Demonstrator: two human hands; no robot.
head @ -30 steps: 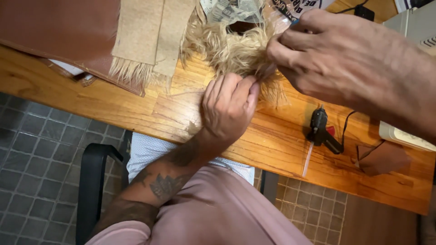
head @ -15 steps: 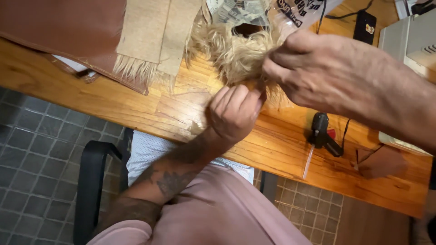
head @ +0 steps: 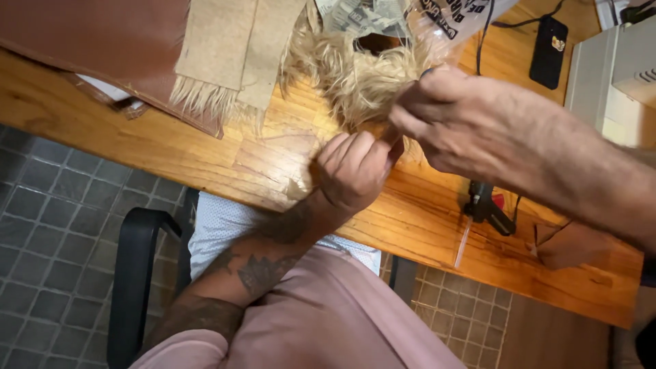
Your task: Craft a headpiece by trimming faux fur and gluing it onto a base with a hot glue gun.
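Fingers of the right hand point(head: 444, 116) pinch the lower edge of a tuft of blond fur point(head: 362, 78); the left hand point(head: 355, 171) is curled just below, its fingertips at the same edge — both touching it. The fur lies up and away on the wooden table point(head: 171, 147). Beyond it sits a clear bag point(head: 451, 17) with black lettering; a black glue gun point(head: 486, 208) lies to the right.

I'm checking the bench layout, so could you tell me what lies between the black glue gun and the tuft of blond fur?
In the head view, the right hand lies between the glue gun and the fur tuft, above bare wooden table.
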